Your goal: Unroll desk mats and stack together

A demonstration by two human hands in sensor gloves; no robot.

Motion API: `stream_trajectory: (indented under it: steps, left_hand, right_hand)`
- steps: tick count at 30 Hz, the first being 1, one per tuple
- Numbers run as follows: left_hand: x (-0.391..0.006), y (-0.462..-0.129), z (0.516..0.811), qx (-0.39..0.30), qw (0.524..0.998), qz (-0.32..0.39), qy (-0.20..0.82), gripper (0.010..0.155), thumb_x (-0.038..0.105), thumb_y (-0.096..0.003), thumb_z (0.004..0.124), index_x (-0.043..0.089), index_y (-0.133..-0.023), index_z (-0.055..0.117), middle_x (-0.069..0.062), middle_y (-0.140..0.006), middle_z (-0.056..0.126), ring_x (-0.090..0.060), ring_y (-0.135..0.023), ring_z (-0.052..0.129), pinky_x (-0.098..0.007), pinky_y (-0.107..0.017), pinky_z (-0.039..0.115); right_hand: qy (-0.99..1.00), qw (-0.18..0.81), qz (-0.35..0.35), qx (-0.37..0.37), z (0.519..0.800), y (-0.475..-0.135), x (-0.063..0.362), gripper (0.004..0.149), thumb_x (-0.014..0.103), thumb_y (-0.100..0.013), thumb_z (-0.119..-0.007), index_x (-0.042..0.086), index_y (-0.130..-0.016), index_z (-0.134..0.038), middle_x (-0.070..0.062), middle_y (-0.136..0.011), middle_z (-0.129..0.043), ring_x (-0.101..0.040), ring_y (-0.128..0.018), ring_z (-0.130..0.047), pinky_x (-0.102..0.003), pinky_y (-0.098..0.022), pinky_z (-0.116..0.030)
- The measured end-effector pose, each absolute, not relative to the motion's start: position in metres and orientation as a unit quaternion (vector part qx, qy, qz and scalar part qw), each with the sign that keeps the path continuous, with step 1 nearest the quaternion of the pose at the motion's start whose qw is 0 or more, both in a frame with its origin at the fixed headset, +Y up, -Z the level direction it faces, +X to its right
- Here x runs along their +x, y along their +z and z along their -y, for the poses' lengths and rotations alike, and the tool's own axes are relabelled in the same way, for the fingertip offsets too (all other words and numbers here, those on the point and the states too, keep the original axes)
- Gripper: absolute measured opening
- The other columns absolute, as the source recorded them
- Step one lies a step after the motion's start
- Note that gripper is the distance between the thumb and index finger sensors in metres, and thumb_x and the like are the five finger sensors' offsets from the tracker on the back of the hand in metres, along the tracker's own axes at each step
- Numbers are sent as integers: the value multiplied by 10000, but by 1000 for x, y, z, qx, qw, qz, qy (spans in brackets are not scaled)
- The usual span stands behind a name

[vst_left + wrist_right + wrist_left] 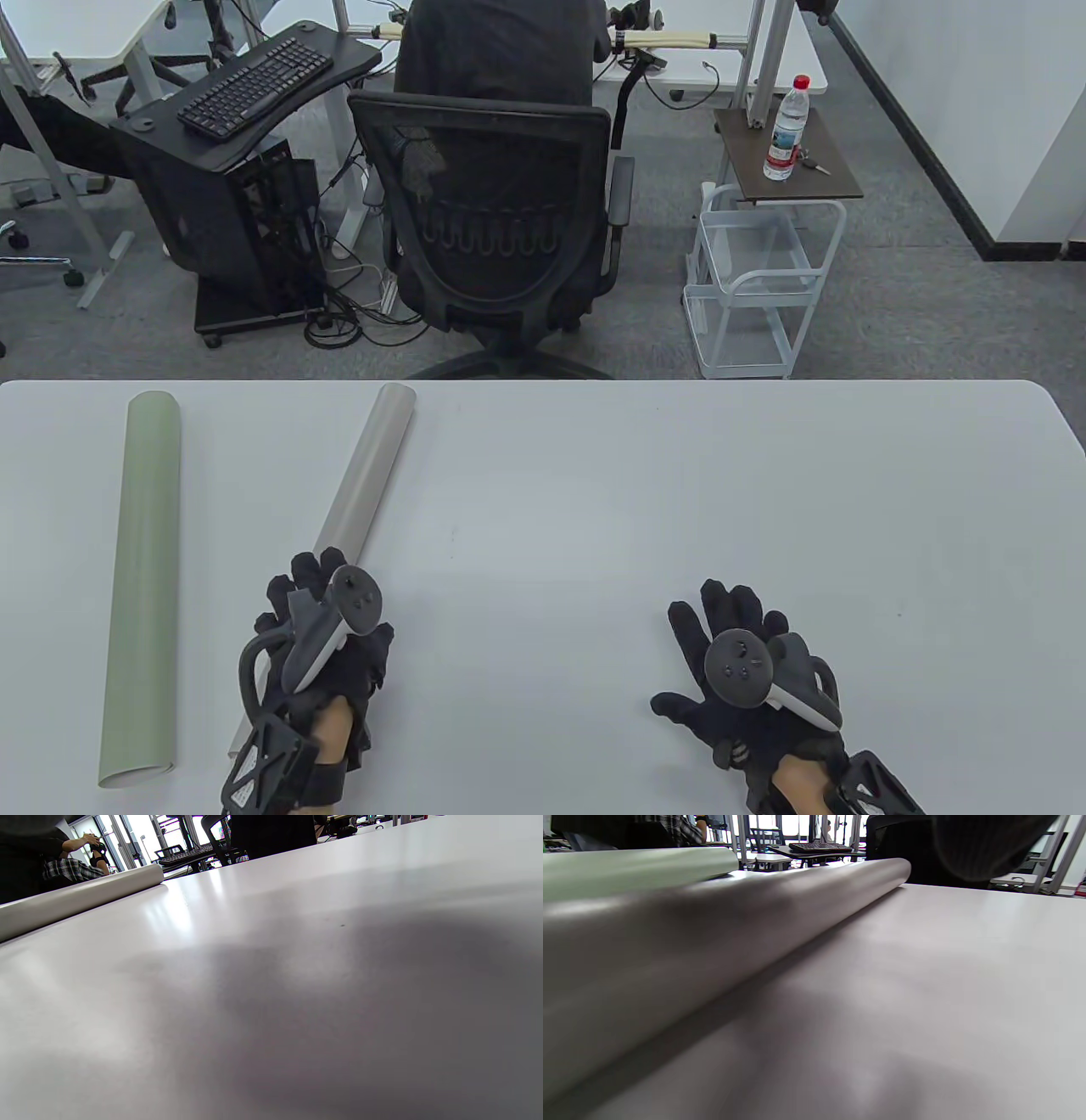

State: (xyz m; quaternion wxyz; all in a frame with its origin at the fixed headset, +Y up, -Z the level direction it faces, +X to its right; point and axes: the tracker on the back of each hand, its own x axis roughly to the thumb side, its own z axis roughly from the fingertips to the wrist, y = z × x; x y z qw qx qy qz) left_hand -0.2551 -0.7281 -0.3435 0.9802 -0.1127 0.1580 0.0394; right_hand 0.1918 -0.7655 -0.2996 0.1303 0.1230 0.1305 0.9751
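A green rolled mat (142, 586) lies along the left of the white table (594, 509). A grey rolled mat (365, 471) lies slanted to its right, far end near the table's far edge. My left hand (322, 628) lies over the near part of the grey roll, fingers on its left side and thumb on its right. The left wrist view shows the grey roll (712, 925) close up and the green roll (628, 866) behind it. My right hand (730, 662) rests flat on the bare table, fingers spread, holding nothing. The grey roll (76, 899) shows far left in the right wrist view.
A black office chair (492, 221) with a seated person stands just beyond the table's far edge. A white wire cart (755, 280) with a water bottle (787, 127) on top stands at the back right. A keyboard stand (254, 85) is at the back left.
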Motion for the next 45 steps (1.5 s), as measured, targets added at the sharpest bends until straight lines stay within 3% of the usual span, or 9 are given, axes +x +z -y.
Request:
stream_trajectory:
  steps: [6,15,21,26,30,34,39,42,45]
  left_hand:
    - [-288,-371,723,-145,966,-202,77,989,587,-374,769,216,-980,81,-155,-1149,123,-490,-1049,381,-672,-716,457]
    - [-299,-403,746,-227,936,-248,105,1004,617,-317,836,215,-1001,221,-151,-1135,406,-446,-955,684,-643,-630,672]
    - [-295,-411,758,-230,930,-283,44,963,588,-289,898,212,-1004,374,-114,-1041,652,-365,-824,859,-566,-556,793]
    - [-287,-417,757,-245,924,-295,15,891,546,-312,920,176,-969,446,-102,-974,728,-329,-728,955,-521,-511,851]
    - [-290,-414,753,-246,911,-291,159,826,504,-342,910,160,-953,474,-104,-940,765,-312,-680,982,-498,-488,874]
    - [-290,-406,749,-300,855,-239,349,797,515,-429,840,163,-974,379,-69,-985,701,-274,-733,951,-450,-542,865]
    - [-270,-390,751,-277,749,-128,588,789,508,-447,815,155,-974,346,-76,-987,675,-269,-730,944,-447,-543,863]
    - [-240,-377,756,-253,615,-18,746,789,512,-457,804,149,-974,331,-71,-990,664,-258,-731,941,-443,-546,861]
    - [-209,-369,757,-230,529,60,814,784,513,-464,794,155,-974,319,-54,-997,651,-245,-754,922,-452,-579,830]
  right_hand:
    - [974,137,-130,122,764,-299,191,940,745,-388,-590,373,-1032,-15,-20,-1071,204,-390,-955,202,-664,-636,31]
    - [974,135,-133,120,764,-300,193,942,743,-388,-593,370,-1033,-17,-22,-1076,193,-392,-957,196,-664,-636,28]
    - [974,140,-133,118,763,-300,195,942,740,-389,-598,367,-1035,-23,-24,-1079,189,-391,-959,193,-664,-636,28]
    - [974,141,-130,117,762,-301,196,941,738,-390,-601,368,-1035,-24,-23,-1078,189,-390,-959,193,-664,-636,31]
    - [974,144,-129,116,762,-301,197,943,737,-389,-602,366,-1035,-24,-23,-1078,189,-390,-958,195,-664,-634,32]
    - [973,145,-131,119,762,-301,197,947,739,-389,-601,364,-1031,-14,-25,-1078,190,-390,-958,195,-664,-633,33]
    - [970,153,-136,130,762,-300,193,960,744,-391,-592,346,-1023,11,-31,-1079,189,-396,-959,189,-666,-633,26]
    - [964,173,-143,141,763,-298,190,965,743,-392,-592,334,-1019,18,-34,-1082,182,-398,-961,182,-667,-632,22]
    - [956,195,-158,153,765,-298,188,972,741,-393,-591,318,-1020,20,-37,-1083,179,-400,-962,178,-669,-630,19]
